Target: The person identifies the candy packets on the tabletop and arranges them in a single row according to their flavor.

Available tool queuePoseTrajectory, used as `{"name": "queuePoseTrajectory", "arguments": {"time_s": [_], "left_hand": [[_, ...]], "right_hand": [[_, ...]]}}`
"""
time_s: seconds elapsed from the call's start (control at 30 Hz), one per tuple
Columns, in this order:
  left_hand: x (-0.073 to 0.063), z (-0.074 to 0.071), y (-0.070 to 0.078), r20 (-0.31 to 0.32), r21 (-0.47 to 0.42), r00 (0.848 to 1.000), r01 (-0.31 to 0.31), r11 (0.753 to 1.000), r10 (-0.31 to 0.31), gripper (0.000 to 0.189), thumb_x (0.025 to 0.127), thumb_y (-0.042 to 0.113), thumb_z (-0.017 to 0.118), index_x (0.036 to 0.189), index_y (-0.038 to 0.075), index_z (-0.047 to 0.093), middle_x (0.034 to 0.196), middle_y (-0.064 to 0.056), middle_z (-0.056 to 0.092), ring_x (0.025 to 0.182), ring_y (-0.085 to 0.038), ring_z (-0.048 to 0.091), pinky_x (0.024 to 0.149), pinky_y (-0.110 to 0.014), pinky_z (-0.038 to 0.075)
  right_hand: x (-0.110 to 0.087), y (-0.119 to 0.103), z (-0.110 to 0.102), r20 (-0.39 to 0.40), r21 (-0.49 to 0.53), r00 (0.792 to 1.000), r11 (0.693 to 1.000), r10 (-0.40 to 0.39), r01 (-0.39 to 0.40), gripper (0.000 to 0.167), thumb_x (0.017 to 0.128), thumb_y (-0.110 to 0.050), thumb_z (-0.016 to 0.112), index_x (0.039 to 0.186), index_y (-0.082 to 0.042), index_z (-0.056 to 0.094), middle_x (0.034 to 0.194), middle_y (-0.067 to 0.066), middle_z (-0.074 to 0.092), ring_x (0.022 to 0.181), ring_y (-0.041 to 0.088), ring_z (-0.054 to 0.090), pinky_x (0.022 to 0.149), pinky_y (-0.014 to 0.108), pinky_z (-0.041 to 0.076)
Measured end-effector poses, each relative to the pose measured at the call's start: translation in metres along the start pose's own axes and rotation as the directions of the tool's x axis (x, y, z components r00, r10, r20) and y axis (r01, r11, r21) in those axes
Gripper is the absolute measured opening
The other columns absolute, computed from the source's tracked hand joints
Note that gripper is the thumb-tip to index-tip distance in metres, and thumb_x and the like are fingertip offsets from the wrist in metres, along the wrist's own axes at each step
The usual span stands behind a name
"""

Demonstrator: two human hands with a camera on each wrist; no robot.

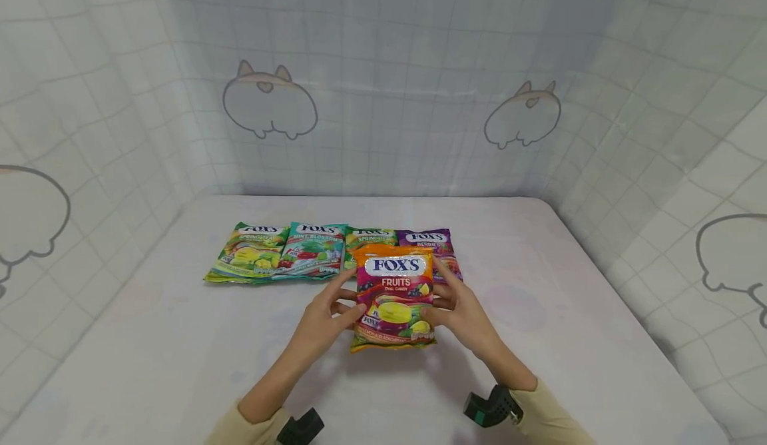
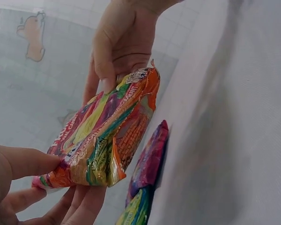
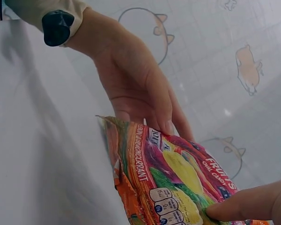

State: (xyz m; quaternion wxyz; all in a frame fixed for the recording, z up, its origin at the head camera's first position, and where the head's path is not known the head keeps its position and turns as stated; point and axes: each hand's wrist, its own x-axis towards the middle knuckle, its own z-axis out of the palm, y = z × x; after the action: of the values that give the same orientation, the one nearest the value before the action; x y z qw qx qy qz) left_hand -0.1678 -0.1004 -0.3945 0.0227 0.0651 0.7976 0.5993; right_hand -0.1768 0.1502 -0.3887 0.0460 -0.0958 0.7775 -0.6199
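Observation:
Both hands hold up an orange and red bag of fruit candy, its printed front toward the head camera. My left hand grips the left side, thumb on the front and fingers behind. On the right side, my right hand grips it the same way. The wrist views show the bag lifted off the table. Behind it in a row lie a yellow-green candy bag, a teal mint candy bag, a green candy bag and a purple berry candy bag, the last two partly hidden.
The white table runs back to a grid-patterned curtain with cartoon animals, which also hangs along both sides. A dark wrist camera sits on the right sleeve, another on the left.

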Motion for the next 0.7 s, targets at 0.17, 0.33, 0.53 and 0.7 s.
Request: {"name": "queuePoseTrajectory", "arguments": {"time_s": [0.17, 0.33, 0.53, 0.7], "left_hand": [[0.01, 0.012, 0.0, 0.063, 0.029, 0.998, 0.018, 0.999, -0.02, 0.064, 0.091, 0.014, 0.069, 0.148, 0.018, 0.039, 0.114, -0.013, 0.06, 0.086, -0.02, 0.063, 0.07, -0.039, 0.057], [0.022, 0.027, -0.004, 0.136, 0.054, 0.99, 0.03, 0.998, -0.037, 0.061, 0.092, 0.016, 0.066, 0.147, 0.014, 0.039, 0.114, -0.015, 0.06, 0.082, -0.019, 0.063, 0.07, -0.038, 0.057], [0.04, 0.046, -0.003, 0.206, 0.125, 0.978, 0.02, 0.992, -0.045, 0.061, 0.094, 0.019, 0.065, 0.147, 0.01, 0.038, 0.113, -0.015, 0.061, 0.079, -0.019, 0.062, 0.07, -0.036, 0.057], [0.056, 0.063, 0.002, 0.243, 0.136, 0.969, 0.018, 0.991, -0.051, 0.06, 0.094, 0.021, 0.064, 0.148, 0.01, 0.038, 0.113, -0.014, 0.061, 0.083, -0.02, 0.063, 0.07, -0.035, 0.057]], "right_hand": [[-0.002, 0.007, -0.011, -0.01, 0.017, 0.998, 0.998, 0.058, -0.058, 0.087, 0.084, -0.006, 0.071, 0.155, -0.018, 0.022, 0.13, 0.02, 0.058, 0.107, 0.033, 0.062, 0.085, 0.042, 0.053], [-0.003, 0.018, -0.025, -0.031, -0.025, 0.993, 0.993, 0.113, -0.113, 0.086, 0.084, -0.009, 0.072, 0.154, -0.014, 0.022, 0.132, 0.022, 0.056, 0.108, 0.033, 0.062, 0.086, 0.043, 0.052], [-0.001, 0.031, -0.044, -0.062, -0.089, 0.987, 0.984, 0.15, -0.155, 0.086, 0.084, -0.008, 0.072, 0.154, -0.01, 0.021, 0.128, 0.023, 0.057, 0.105, 0.032, 0.063, 0.086, 0.043, 0.053], [0.001, 0.039, -0.061, -0.096, -0.121, 0.979, 0.974, 0.182, -0.193, 0.083, 0.087, -0.009, 0.069, 0.154, -0.009, 0.019, 0.129, 0.025, 0.056, 0.103, 0.031, 0.063, 0.081, 0.04, 0.055]]}}
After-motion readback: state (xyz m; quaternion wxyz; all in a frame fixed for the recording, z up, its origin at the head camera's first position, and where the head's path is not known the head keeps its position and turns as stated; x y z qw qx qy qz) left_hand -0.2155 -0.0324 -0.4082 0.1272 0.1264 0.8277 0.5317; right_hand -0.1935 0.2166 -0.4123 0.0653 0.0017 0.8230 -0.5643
